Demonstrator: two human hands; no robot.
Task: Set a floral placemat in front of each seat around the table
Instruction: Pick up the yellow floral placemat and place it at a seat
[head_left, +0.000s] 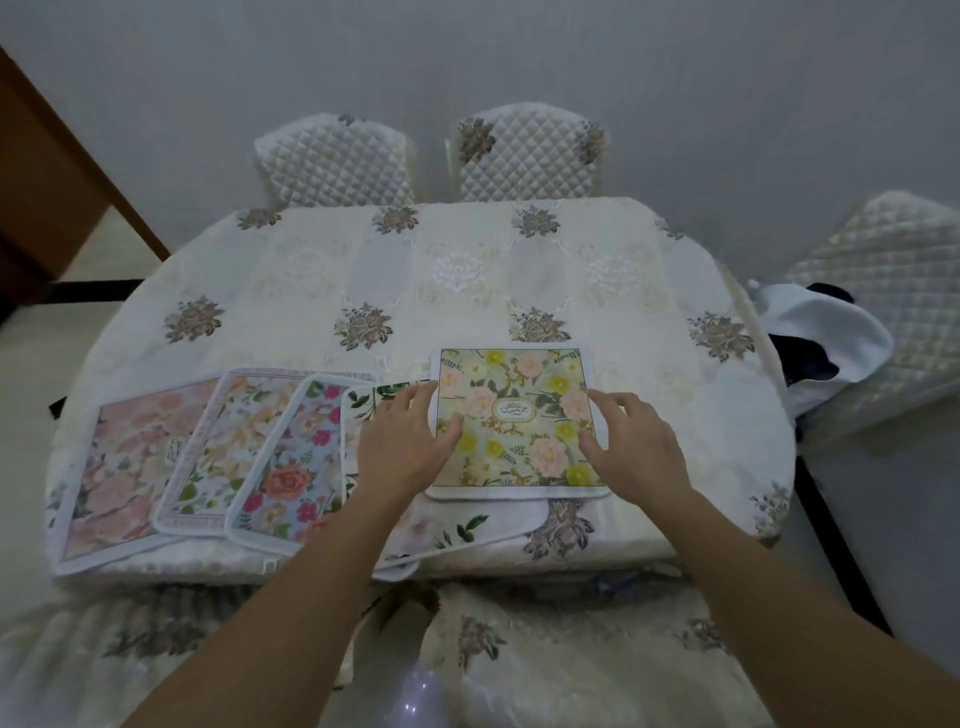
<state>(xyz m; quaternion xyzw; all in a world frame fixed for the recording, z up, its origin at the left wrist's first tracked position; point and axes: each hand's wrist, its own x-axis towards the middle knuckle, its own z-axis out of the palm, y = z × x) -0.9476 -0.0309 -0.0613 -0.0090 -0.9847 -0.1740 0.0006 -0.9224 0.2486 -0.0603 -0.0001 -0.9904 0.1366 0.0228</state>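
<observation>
Head view: both hands, left hand (410, 441) and right hand (636, 447), lie fingers spread, flat on the green placemat (514, 415), lower centre. Risk: it overlaps the leafy mat (467, 525) underneath, so sliding could drag that, or bunch the tablecloth (441, 270).

Five placemats lie on the table (457, 270) along its near edge. Four overlap in a fan at the near left, each lapping onto its left neighbour (130, 467) (223, 441) (291, 467) (457, 525). The fifth placemat (519, 421) lies to their right, over the fourth. Two chairs (332, 161) (530, 156) stand beyond the far edge, side by side; another chair (883, 291) stands at the right with cloth (826, 332) on it.
</observation>
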